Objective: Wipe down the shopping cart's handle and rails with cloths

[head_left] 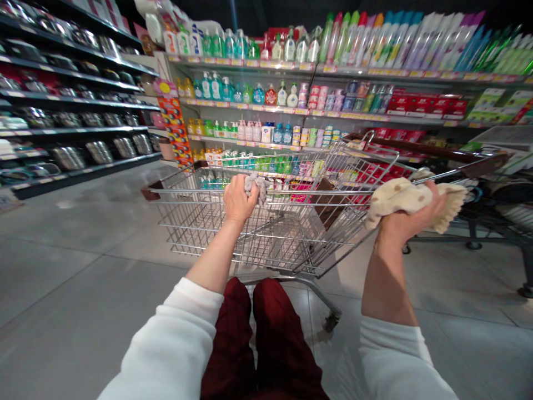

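Observation:
A metal wire shopping cart (266,244) stands sideways in front of me. My left hand (239,199) is closed around a grey, fluffy cloth (257,186) at the cart's near top rail. To the right, my right hand (410,219) grips a cream cloth with brown spots (402,195), wrapped over the cart's rail near the handle end. The cloth's ruffled edge hangs out past my fingers. The basket's wire floor shows through the near side, and I see no goods in it.
Shelves of bottles and cans (250,103) run behind the cart. Metal pots (69,158) fill the shelving on the left. Another cart (499,211) stands at the right. A caster wheel (332,322) of the near cart rests on the tiled floor (104,278).

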The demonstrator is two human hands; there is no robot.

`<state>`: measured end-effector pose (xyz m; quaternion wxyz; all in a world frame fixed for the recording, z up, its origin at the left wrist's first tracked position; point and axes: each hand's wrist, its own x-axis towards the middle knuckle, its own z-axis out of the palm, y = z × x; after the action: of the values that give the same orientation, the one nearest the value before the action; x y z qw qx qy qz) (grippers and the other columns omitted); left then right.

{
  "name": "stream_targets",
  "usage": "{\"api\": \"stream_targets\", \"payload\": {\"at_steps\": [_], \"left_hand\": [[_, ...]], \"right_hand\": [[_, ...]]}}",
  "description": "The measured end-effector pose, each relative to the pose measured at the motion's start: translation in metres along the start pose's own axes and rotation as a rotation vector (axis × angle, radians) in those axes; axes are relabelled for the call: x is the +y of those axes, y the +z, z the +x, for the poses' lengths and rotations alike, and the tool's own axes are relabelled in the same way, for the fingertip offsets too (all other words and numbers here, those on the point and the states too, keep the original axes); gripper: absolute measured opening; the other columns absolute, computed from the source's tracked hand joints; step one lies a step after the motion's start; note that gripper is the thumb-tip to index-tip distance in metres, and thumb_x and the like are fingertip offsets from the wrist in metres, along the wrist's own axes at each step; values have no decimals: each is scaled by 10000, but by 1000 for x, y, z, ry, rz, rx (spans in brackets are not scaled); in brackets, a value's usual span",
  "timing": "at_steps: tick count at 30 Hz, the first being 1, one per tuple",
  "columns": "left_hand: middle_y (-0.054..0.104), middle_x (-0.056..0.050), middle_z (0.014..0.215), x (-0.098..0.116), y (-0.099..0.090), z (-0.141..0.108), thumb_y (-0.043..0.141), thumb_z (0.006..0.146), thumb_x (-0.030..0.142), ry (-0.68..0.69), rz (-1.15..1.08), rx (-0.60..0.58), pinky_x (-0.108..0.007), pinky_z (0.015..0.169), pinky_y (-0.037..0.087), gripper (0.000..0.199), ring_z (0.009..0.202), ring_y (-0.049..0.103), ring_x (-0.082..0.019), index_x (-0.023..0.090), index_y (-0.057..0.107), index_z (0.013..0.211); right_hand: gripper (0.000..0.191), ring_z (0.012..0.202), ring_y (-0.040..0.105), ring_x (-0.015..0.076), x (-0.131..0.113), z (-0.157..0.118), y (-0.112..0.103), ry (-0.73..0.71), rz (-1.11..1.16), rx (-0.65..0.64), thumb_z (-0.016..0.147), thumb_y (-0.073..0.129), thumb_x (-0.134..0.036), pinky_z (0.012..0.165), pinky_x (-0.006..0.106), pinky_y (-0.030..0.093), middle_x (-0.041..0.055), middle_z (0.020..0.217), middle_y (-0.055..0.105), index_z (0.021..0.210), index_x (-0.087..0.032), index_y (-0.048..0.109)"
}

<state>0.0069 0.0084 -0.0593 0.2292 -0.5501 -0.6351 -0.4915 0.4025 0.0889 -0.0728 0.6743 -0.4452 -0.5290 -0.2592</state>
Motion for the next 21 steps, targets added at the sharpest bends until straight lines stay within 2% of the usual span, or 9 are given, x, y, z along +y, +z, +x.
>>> {"api": "stream_targets", "payload": {"at_steps": [2, 4, 6, 9, 12, 14, 17, 19, 21], "left_hand": [[631, -88, 955, 0, -1, 0, 440, 936, 334, -6, 3, 0, -383, 833, 436, 145, 934, 595, -261, 233, 535, 980], [632, -90, 962, 1, -2, 0, 446, 934, 334, -17, 3, -9, -385, 836, 437, 143, 935, 596, -262, 233, 537, 981], [634, -91, 967, 2, -3, 0, 453, 933, 334, -24, 0, -24, -386, 838, 438, 138, 939, 598, -262, 235, 538, 980], [639, -94, 982, 5, -4, 1, 449, 941, 337, -25, -1, -41, -387, 846, 440, 140, 956, 600, -264, 236, 538, 980], [638, -90, 986, 7, -5, 1, 449, 949, 340, -25, 4, -59, -380, 856, 442, 139, 961, 602, -257, 237, 538, 977], [639, -84, 987, 8, -4, 1, 455, 949, 340, -24, 8, -68, -374, 859, 443, 135, 958, 602, -252, 240, 540, 982], [642, -82, 999, 9, -2, 1, 461, 947, 336, -27, 21, -73, -371, 853, 445, 138, 960, 602, -253, 240, 546, 1000], [643, -85, 999, 9, -1, 0, 460, 945, 330, -29, 29, -70, -371, 851, 446, 144, 961, 603, -255, 236, 550, 1008], [642, -84, 991, 9, 0, 0, 459, 943, 325, -27, 30, -62, -372, 851, 446, 144, 953, 601, -255, 235, 551, 1006]], "right_hand": [[669, 1474, 380, 422, -3, 2, 8, 52, -37, -39, 937, 559, -351, 1152, 592, 339, 304, 1541, 385, 1538, -79, 447], [698, 1488, 358, 436, -9, -19, 13, 87, -79, -93, 919, 570, -381, 1155, 605, 336, 305, 1571, 361, 1537, -75, 464], [661, 1451, 397, 452, -15, -58, 15, 87, -113, -166, 928, 527, -424, 1117, 642, 363, 300, 1555, 390, 1500, -92, 515], [668, 1378, 459, 466, -16, -130, 10, 54, -143, -301, 894, 546, -492, 1066, 666, 405, 285, 1509, 448, 1452, -125, 566], [619, 1393, 444, 423, -11, -194, 3, 52, -119, -448, 904, 519, -456, 1085, 612, 428, 277, 1476, 472, 1417, -116, 586], [612, 1395, 446, 385, -7, -221, -2, 67, -89, -518, 893, 510, -399, 1095, 579, 438, 257, 1458, 489, 1437, -123, 564], [610, 1395, 456, 349, -3, -232, -6, 72, -54, -550, 864, 512, -340, 1105, 533, 442, 221, 1457, 500, 1440, -149, 570], [553, 1372, 485, 335, -5, -221, -9, 72, -14, -506, 858, 506, -325, 1101, 516, 447, 202, 1437, 528, 1374, -167, 627], [505, 1331, 527, 334, -13, -199, -12, 82, 28, -411, 863, 518, -360, 1090, 524, 454, 200, 1392, 568, 1305, -164, 667]]}}
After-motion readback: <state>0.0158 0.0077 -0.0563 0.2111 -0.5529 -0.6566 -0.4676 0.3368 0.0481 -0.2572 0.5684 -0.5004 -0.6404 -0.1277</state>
